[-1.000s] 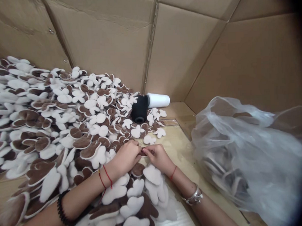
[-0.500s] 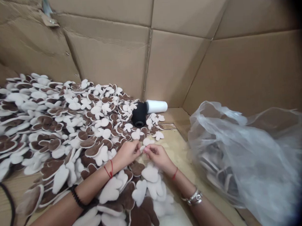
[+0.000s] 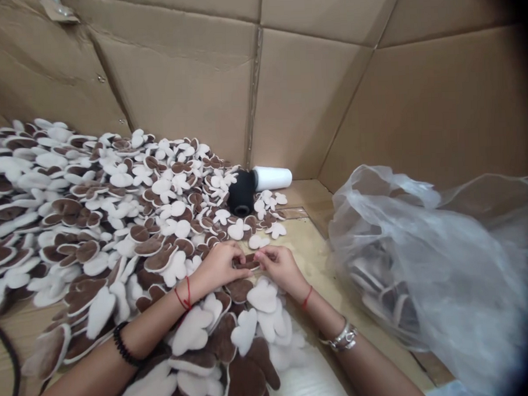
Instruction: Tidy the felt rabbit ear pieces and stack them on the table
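Observation:
A small brown and white fabric piece (image 3: 249, 261) is held between both hands near the middle of the view. My left hand (image 3: 223, 265) pinches its left end, with the fingertips partly hidden. On the right end, the thumb and fingers of my right hand (image 3: 284, 269) are closed. The brown side of the piece faces up between them. Beneath and around the hands spreads a large pile of similar brown and white fabric pieces (image 3: 159, 208), some brown side up, others white side up.
Behind the pile stand a black thread cone (image 3: 241, 193) and a white cone (image 3: 272, 178) lying sideways. To the right is a clear plastic bag (image 3: 406, 238) holding more pieces. Cardboard walls (image 3: 189, 78) rise at the back. A black cable (image 3: 10, 355) curves at the lower left.
The piece between the hands now shows its brown side, where a pale side showed before. My hands have moved slightly apart. The whole view has shifted a little.

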`<move>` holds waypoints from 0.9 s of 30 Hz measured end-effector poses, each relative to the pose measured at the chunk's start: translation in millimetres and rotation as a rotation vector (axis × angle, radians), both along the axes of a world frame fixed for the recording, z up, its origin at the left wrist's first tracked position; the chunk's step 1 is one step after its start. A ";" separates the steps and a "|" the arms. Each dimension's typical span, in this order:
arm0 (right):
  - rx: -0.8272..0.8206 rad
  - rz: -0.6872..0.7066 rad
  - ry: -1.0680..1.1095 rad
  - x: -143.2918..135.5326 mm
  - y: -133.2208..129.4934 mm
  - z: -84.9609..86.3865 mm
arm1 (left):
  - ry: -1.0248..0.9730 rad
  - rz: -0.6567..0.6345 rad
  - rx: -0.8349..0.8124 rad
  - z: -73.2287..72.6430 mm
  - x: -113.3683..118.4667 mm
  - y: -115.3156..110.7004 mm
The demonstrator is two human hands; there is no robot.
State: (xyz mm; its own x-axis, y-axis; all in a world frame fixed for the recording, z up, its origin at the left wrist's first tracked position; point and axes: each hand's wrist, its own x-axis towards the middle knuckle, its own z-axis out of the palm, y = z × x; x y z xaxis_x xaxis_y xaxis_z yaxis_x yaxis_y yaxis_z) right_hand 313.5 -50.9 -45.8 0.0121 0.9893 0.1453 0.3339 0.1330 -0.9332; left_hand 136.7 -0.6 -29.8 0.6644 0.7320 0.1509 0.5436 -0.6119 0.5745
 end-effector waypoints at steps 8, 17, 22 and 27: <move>0.087 0.141 -0.326 -2.9 2.7 -2.5 | 0.051 0.008 0.069 2.7 2.6 -8.1; 0.008 0.136 -0.202 -2.8 5.7 -2.6 | 0.270 -0.065 0.260 4.9 9.5 -11.1; -0.113 0.100 0.143 -3.3 -0.6 9.4 | 0.160 0.035 0.155 6.1 10.0 -10.4; -0.160 0.115 0.324 -12.6 -6.8 15.4 | -0.249 0.228 -0.225 10.2 6.4 -8.0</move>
State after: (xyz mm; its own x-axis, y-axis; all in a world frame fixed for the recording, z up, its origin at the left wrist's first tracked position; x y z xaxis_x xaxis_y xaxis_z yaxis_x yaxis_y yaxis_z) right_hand 301.0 -57.8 -30.4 -0.0803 0.9968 -0.0046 0.0098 -0.0038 -0.9999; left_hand 143.0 -8.6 -19.6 0.4444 0.8895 0.1063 0.4782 -0.3359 0.8115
